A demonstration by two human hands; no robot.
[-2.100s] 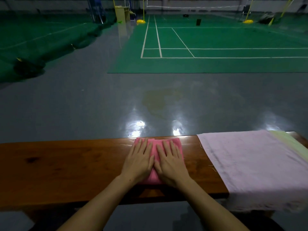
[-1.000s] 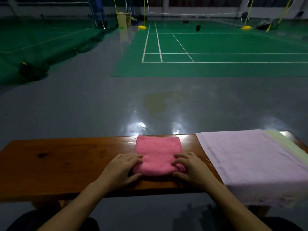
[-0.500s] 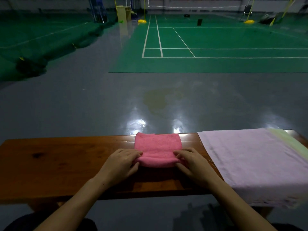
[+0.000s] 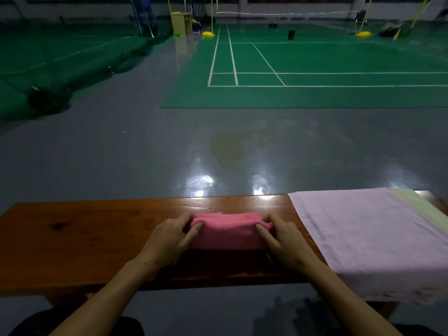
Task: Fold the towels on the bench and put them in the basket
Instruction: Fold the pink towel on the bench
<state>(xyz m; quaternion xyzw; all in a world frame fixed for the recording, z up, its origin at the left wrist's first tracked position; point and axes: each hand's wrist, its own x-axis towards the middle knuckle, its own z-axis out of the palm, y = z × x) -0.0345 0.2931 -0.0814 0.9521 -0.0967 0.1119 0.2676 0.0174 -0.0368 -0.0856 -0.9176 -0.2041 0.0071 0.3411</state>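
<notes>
Wooden bench [image 4: 80, 236] carries a folded pink towel [image 4: 229, 231] near the middle of its top, between the far and near edges. The left hand [image 4: 169, 238] grips the towel's left end with curled fingers and thumb, and the right hand [image 4: 282, 241] grips its right end likewise. Toward the bench's right end a pale lilac towel [image 4: 368, 238] lies spread, hanging over the near edge, with a light green towel [image 4: 421, 209] showing beside it.
</notes>
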